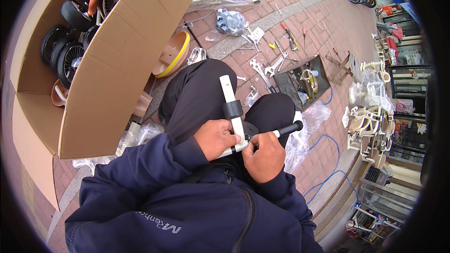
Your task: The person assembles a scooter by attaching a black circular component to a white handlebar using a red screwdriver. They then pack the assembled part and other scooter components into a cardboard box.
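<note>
I see the white tube frame [233, 112] standing over my lap, long axis running up away from me; my left hand [214, 138] has its fingers clamped on its lower bend, my right hand [265, 155] pinches the black-tipped tool [287, 129] just beside it
</note>
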Motion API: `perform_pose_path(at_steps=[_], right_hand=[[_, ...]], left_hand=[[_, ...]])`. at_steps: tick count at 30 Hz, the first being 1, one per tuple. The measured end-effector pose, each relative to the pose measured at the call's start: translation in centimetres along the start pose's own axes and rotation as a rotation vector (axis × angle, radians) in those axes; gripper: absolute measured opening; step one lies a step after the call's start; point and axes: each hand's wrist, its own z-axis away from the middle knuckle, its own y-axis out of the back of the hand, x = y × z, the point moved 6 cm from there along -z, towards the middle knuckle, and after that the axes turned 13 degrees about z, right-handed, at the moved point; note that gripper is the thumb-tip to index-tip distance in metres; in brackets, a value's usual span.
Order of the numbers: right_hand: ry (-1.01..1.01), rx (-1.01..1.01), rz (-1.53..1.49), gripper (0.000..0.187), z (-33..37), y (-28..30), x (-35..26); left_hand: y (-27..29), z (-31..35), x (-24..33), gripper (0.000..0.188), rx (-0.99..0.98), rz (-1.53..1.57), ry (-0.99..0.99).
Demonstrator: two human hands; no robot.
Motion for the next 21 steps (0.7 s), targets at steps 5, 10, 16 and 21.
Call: perform_pose_path(at_steps=[5, 10, 16, 21], right_hand=[[-0.003, 0.023, 0.009, 0.01, 0.3, 0.2, 0.2], [0.024, 0.051, -0.039, 0.011, 0.8, 0.3, 0.2], [-0.049, 0.083, 0.004, 0.014, 1.2, -0.2, 0.0], [-0.058, 0.099, 0.018, 0.014, 1.2, -0.1, 0.0]], left_hand=[[0.2, 0.3, 0.4, 0.025, -0.039, -0.08, -0.009], [0.0, 0.6, 0.7, 0.026, -0.052, -0.25, -0.041], [-0.1, 1.2, 0.9, 0.026, -0.039, -0.312, -0.053], [-0.3, 0.8, -0.2, 0.026, -0.078, -0.23, -0.047]])
